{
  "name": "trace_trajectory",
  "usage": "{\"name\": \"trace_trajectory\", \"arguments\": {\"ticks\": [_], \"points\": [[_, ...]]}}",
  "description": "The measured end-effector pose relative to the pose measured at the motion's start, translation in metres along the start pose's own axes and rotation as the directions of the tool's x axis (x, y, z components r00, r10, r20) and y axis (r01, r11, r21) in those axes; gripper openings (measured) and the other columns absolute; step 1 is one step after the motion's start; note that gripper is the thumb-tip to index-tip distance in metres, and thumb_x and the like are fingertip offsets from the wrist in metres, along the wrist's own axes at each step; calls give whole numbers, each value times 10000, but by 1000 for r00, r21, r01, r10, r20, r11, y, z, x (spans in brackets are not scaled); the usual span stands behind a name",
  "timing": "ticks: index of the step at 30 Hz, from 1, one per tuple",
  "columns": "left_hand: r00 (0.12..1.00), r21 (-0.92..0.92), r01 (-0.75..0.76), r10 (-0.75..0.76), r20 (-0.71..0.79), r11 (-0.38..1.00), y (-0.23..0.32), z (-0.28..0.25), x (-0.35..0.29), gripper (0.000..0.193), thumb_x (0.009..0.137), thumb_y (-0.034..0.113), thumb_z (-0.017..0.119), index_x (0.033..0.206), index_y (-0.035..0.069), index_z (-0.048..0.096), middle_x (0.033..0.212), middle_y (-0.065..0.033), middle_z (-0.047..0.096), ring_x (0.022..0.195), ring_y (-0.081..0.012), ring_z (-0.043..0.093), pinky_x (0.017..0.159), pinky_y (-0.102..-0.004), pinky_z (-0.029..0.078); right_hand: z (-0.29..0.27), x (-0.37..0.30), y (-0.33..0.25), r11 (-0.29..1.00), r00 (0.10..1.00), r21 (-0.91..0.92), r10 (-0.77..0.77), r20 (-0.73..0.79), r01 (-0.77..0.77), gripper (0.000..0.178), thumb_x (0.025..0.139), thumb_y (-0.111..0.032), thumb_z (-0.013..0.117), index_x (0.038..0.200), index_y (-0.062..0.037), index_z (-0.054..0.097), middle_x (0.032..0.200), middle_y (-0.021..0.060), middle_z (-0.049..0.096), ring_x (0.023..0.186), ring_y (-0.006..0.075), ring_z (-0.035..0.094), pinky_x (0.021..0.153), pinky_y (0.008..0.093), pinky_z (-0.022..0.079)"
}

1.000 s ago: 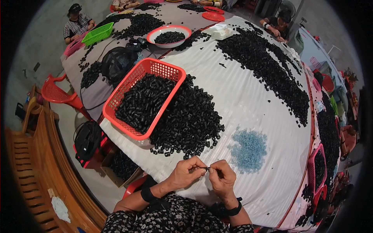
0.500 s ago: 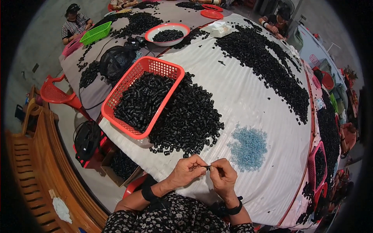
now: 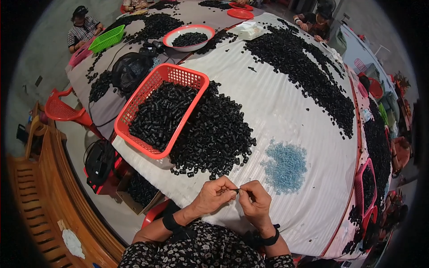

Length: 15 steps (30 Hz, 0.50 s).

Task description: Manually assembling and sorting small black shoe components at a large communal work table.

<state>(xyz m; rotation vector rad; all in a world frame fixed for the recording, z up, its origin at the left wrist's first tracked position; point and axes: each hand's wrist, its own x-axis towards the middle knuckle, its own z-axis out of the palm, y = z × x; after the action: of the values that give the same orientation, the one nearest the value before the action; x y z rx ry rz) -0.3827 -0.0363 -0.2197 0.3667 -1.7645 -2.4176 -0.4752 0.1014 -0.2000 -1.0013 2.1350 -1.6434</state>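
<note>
Close together over the near edge of the white-covered table, my left hand (image 3: 215, 196) and my right hand (image 3: 255, 203) both pinch one small black plastic piece (image 3: 236, 190). Fingertips hide most of it. Just beyond my hands spreads a pile of short black cylindrical plastic pieces (image 3: 219, 134). Beside that pile, on the left, stands a red perforated basket (image 3: 167, 154) filled with similar black pieces. Right of the pile, past my right hand, lies a patch of tiny clear bluish pieces (image 3: 286, 168).
A red-rimmed white basin (image 3: 210, 32) with black pieces stands farther back. Another long heap of black pieces (image 3: 304, 67) runs along the right. Co-workers sit at the far side. On the left are a green basket (image 3: 107, 39), a red chair (image 3: 67, 107) and a wooden bench (image 3: 35, 192).
The view has shifted slightly. Both hands stay together, pinching the small black piece, with the right fingers a little closer to the left ones.
</note>
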Motion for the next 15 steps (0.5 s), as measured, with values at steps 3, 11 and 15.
{"name": "trace_trajectory", "arguments": {"ticks": [3, 11, 15], "points": [[1000, 8, 8, -8, 4, 1000, -3, 0, 1, 99, 901, 62, 578, 961, -17, 569, 802, -33, 619, 723, -64, 586, 648, -202, 481, 0, 1, 6, 998, 998, -12, -56, 16, 56, 64, 822, 12, 606, 869, -19, 575, 766, 27, 548, 615, 75, 502, 542, 217, 404], [1000, -99, 17, -15, 21, 995, -7, 1, 1, 109, 907, 71, 579, 968, -18, 566, 805, -40, 619, 724, -76, 591, 653, -206, 483, -4, -5, 12, 993, 998, 118, 20, 67, -28, 54, 871, 7, 561, 915, -9, 533, 763, -1, 541, 578, 25, 486, 507, 182, 381], [1000, -127, 6, -2, 31, 992, -10, 1, 1, 134, 917, 94, 572, 983, -22, 562, 796, -39, 614, 707, -77, 579, 646, -211, 483, -4, -5, 12, 985, 994, 144, 81, 79, -92, 48, 879, -6, 556, 919, -4, 530, 735, 0, 539, 576, 23, 481, 503, 187, 384]]}}
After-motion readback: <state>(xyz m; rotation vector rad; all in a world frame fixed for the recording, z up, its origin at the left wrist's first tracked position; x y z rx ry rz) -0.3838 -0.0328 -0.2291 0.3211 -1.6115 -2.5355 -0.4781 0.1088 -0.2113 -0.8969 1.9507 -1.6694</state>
